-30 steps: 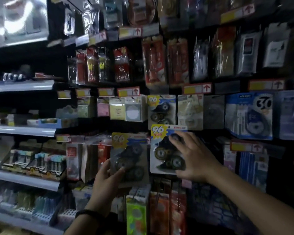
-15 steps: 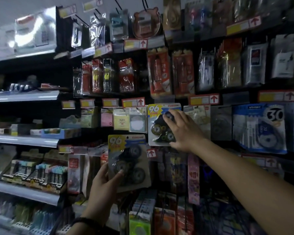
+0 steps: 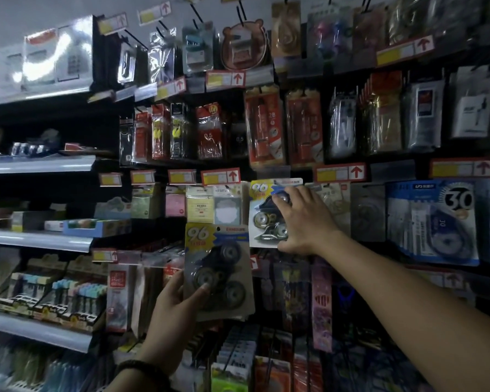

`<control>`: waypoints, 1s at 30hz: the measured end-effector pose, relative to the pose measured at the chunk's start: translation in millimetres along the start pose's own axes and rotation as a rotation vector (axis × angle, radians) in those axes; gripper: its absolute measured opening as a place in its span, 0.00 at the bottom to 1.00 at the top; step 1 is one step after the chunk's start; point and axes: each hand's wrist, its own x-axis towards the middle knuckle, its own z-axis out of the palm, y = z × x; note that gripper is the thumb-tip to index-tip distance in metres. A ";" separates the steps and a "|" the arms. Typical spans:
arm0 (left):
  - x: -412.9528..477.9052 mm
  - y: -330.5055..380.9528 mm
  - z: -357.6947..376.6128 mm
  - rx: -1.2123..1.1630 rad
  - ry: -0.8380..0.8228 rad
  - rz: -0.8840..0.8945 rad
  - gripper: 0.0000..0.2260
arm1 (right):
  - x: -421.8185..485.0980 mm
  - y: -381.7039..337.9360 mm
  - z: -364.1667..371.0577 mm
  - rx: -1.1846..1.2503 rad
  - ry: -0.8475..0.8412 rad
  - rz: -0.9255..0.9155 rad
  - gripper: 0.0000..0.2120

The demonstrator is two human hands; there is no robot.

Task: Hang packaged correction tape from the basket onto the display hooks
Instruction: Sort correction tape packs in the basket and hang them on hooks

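Closest to me, my left grip (image 3: 176, 315) holds a spare pack (image 3: 218, 267) of correction tape. Its fingers curl round the bottom left corner and the thumb lies on the front. The pack stands up straight in front of the lower shelves. The little hole at its top is free. There may be more packs stacked behind it, but I cannot tell.

A bit farther off, my right grip (image 3: 303, 222) is up at the wall. Its fingers spread over the front of the hanging pack (image 3: 262, 219) and the thumb tucks under the bottom edge, so it holds that pack tight. This pack sits in a row, with the sticky notes (image 3: 227, 206) just beside it on the left. I cannot see the hook, because the top of the pack hides it. So I cannot tell if the hole is on the hook yet.

I think this step is sliding the pack onto its hook. To do it well, I would hold the pack flat and straight and push it all the way back. Then I would open the grip slowly and watch that the pack hangs and does not drop. After that the spare pack can go up, hole first, to the same hook.

Farthest back, a big blue pack (image 3: 433, 219) hangs well to the right. The basket is not in view.
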 end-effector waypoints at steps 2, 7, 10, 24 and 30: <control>2.3 4.5 4.2 -0.008 -0.010 0.009 0.12 | 3.3 0.3 4.2 -0.009 -0.046 0.005 0.55; 14.4 11.8 11.1 -0.007 -0.027 0.013 0.12 | 11.2 -7.1 7.9 -0.017 -0.190 0.070 0.50; 18.4 13.4 13.0 -0.012 -0.039 0.013 0.13 | 5.3 -15.4 4.4 0.088 -0.132 0.081 0.36; 24.0 14.2 36.9 0.182 -0.086 0.051 0.17 | -55.0 -36.6 -3.4 0.378 0.119 -0.280 0.53; 35.2 2.6 32.9 0.622 0.001 0.243 0.23 | -41.3 -17.2 4.2 0.214 0.031 -0.076 0.53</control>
